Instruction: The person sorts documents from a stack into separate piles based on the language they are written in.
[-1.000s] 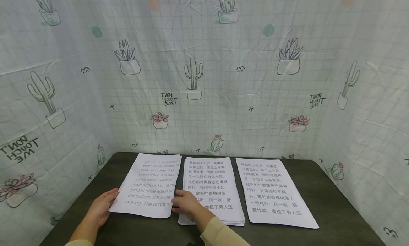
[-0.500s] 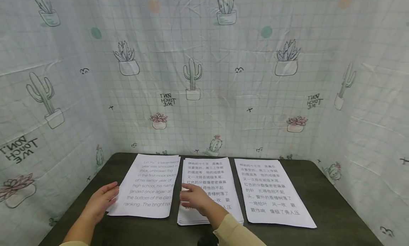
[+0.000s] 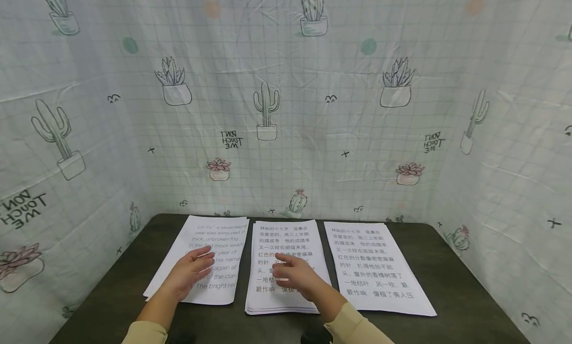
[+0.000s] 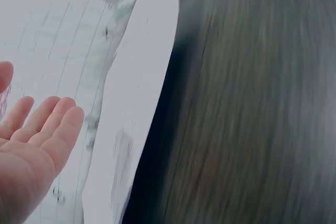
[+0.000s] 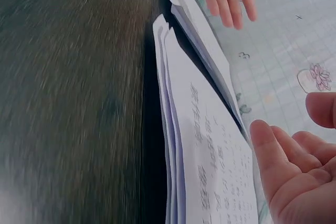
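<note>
My left hand (image 3: 186,275) is over the left stack of paper (image 3: 219,295), whose top sheet carries printed English text. Its fingers are extended and hold nothing; the left wrist view shows them above the sheets. My right hand (image 3: 298,277) hovers over the middle stack of paper (image 3: 286,235), printed with Chinese characters. In the right wrist view, the right fingers (image 5: 268,148) reach out with nothing between them and the thumb, apart from the sheets. Several layers show along the near edge of the middle stack. Part of each top sheet's text is hidden behind the hands.
To the right lies another sheet or stack of paper (image 3: 380,264) with Chinese print. All the paper rests on a dark wood-grain table (image 3: 451,284). A cactus-print curtain (image 3: 304,110) encloses the table at the back and both sides.
My left hand has come off the left stack's side edge and moved right, over its text. My right hand has left that stack's right edge and moved right, over the middle stack.
</note>
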The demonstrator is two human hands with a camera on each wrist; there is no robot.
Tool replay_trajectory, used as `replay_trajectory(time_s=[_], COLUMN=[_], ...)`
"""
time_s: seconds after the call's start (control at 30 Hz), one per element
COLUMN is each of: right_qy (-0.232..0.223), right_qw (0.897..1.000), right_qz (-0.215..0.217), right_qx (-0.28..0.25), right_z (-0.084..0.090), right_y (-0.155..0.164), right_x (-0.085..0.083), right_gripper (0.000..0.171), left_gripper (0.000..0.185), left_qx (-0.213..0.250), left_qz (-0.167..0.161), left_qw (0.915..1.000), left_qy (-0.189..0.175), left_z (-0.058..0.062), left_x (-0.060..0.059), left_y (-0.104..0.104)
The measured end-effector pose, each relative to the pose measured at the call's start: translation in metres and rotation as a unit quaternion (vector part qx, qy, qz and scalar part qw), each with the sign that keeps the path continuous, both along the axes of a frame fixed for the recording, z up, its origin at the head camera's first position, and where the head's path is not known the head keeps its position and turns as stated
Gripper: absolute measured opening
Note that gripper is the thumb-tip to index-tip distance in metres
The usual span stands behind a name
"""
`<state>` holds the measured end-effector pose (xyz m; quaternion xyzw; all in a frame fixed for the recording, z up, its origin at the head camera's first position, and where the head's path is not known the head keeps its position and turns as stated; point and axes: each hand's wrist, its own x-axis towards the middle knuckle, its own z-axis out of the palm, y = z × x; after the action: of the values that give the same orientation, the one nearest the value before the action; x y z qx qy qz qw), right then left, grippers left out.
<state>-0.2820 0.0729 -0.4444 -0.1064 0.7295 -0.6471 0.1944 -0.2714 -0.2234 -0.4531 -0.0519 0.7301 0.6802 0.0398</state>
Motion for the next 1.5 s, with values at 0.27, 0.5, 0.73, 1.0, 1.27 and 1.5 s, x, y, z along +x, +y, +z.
replay_trajectory(time_s=[0.27,0.5,0.73,1.0,1.27,1.5], right_qy=[0.007,0.009,0.013,0.006,-0.002,0.006], right_qw=[1.000,0.999,0.996,0.987,0.985,0.980], right_qz=[-0.007,-0.042,-0.080,-0.145,-0.167,-0.191], right_qx=[0.010,0.016,0.030,0.062,0.054,0.052], right_z=[0.003,-0.002,-0.009,-0.016,-0.019,-0.013], right_y=[0.033,0.061,0.083,0.100,0.110,0.117], right_x=[0.003,0.001,0.002,0.000,0.002,0.002], right_gripper=[0.061,0.061,0.059,0.055,0.054,0.051], left_gripper=[0.052,0.054,0.052,0.050,0.049,0.048], left_qx=[0.016,0.030,0.022,0.000,-0.012,-0.043], left_qz=[-0.029,-0.056,-0.068,-0.063,-0.070,-0.068], left_qw=[0.9994,0.9980,0.9974,0.9977,0.9972,0.9966], left_qy=[0.008,0.003,-0.012,-0.027,-0.025,-0.015], left_z=[0.000,0.001,-0.003,-0.010,-0.016,-0.011], left_x=[-0.009,-0.016,-0.020,-0.023,-0.024,-0.023], left_y=[0.039,0.063,0.078,0.083,0.085,0.091])
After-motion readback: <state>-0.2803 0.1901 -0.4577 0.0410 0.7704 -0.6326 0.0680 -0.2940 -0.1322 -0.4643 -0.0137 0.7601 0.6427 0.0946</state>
